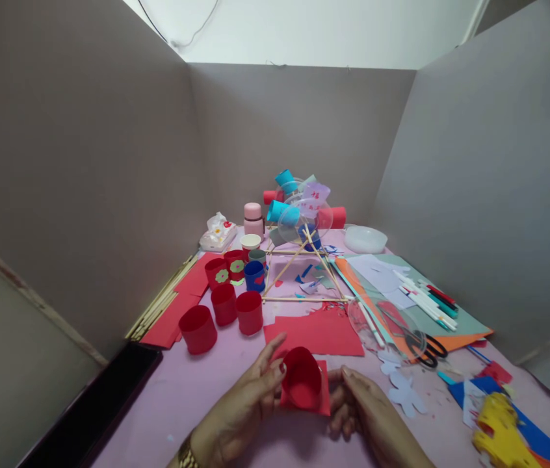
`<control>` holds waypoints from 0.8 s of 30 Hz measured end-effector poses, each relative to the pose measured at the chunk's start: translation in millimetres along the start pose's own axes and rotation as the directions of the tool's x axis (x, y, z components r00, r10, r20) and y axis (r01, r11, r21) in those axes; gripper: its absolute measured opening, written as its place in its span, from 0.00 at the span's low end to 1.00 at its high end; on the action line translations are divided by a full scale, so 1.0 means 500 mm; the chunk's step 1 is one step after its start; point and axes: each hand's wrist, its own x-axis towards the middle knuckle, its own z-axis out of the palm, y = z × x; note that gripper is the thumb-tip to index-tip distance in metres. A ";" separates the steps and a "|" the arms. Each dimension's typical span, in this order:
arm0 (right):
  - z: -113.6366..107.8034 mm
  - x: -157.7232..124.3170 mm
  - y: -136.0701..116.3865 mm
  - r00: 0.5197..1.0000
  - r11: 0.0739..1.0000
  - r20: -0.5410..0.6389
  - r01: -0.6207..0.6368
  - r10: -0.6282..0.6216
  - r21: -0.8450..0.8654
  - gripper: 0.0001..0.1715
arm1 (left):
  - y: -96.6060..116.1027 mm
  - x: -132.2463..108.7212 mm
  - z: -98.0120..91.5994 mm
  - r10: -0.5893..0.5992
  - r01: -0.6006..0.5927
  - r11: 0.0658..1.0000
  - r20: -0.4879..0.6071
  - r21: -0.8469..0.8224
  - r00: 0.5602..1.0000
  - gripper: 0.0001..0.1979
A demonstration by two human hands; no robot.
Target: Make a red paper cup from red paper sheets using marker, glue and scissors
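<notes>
In front of me a red paper cylinder, its round opening facing me, stands against a small red paper square. My left hand grips the cylinder's left side, thumb at the rim and index finger stretched behind. At the right edge of the square is my right hand, fingers loosely bent and apart; whether they touch the paper I cannot tell. Beyond lies a larger sheet of red paper. Three plain red cylinders stand to the left, near red ones with green flowers and a blue one.
A stick frame carries plastic discs and coloured tubes at the back. On the right lie markers, black-handled scissors, white paper cut-outs and a yellow glue gun. Wooden sticks and a black tray line the left.
</notes>
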 end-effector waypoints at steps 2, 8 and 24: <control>0.002 -0.002 -0.001 1.000 1.000 -0.006 0.010 -0.010 -0.005 0.37 | 0.000 -0.002 -0.005 0.043 -0.043 0.999 0.005 -0.028 0.999 0.33; 0.008 -0.007 -0.010 0.999 0.999 0.002 0.037 -0.037 -0.027 0.38 | 0.004 0.006 -0.009 -0.057 0.109 0.970 0.233 -0.216 0.971 0.19; 0.000 0.012 0.008 0.990 0.987 0.065 0.133 -0.128 -0.092 0.28 | -0.024 0.002 0.016 -0.087 0.106 0.986 0.144 -0.131 0.986 0.21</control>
